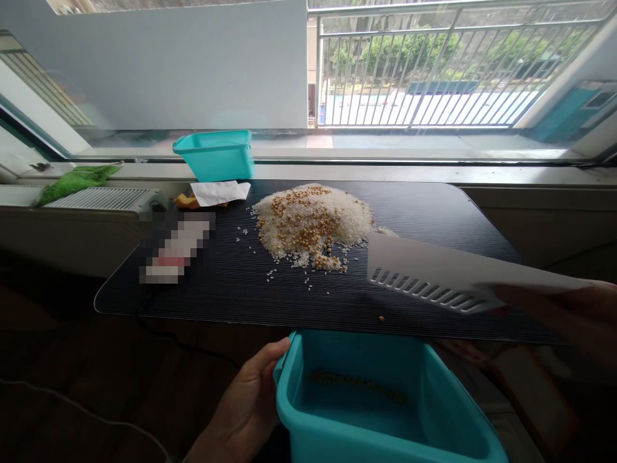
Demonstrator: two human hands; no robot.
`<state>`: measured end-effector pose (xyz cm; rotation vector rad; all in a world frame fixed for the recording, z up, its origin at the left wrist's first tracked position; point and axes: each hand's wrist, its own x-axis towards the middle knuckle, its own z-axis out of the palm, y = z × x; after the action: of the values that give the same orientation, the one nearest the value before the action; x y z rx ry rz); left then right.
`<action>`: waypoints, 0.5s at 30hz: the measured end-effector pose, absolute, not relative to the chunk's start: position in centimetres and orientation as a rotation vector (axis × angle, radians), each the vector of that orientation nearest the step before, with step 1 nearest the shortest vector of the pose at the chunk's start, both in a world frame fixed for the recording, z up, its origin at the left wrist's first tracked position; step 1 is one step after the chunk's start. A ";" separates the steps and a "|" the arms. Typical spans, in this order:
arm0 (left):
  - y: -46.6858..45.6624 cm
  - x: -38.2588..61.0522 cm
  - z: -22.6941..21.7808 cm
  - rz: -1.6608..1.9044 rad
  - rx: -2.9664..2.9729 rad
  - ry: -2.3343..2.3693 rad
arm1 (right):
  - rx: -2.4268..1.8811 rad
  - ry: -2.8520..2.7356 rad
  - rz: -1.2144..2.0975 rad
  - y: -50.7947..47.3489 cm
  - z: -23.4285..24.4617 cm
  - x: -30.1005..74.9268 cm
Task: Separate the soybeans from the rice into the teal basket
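Note:
My left hand (248,399) grips the left rim of a teal plastic bin (385,444), held just below the table's front edge. Some yellowish beans (357,384) lie along the bin's floor. At the right, my right hand (563,315), dim and partly blurred, is closed on a white slotted scoop (429,267). The scoop's broad end is over the table, close to the right side of a pile of white rice (349,209). Yellow soybeans (313,225) are mixed over the pile's middle and left. A single soybean (381,318) sits near the front edge.
On the dark table (270,302) are loose rice grains, a white paper (222,193) over something orange, and a blurred-out item (178,247). A second teal bin (216,157) stands behind, by the window. A green cloth (80,180) lies on the radiator (106,198) at left.

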<state>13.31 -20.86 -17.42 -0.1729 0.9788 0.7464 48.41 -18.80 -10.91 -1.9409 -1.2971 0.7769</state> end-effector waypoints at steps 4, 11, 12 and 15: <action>-20.9 13.5 -17.3 0.762 -0.192 0.962 | -1.894 -1.360 0.931 -19.5 -11.6 49.5; -21.0 13.2 -17.7 0.754 -0.201 0.979 | -1.830 -1.459 0.614 -16.1 -10.6 44.3; -21.0 13.1 -17.7 0.758 -0.206 0.975 | -1.805 -1.481 0.615 -15.6 -10.5 43.7; -21.0 13.1 -17.6 0.771 -0.194 0.970 | -1.754 -1.520 0.655 -14.8 -10.6 42.9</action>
<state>13.14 -21.05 -17.64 -0.1938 0.9700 0.7708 42.87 -14.82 -10.59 -1.7540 -1.5203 0.6547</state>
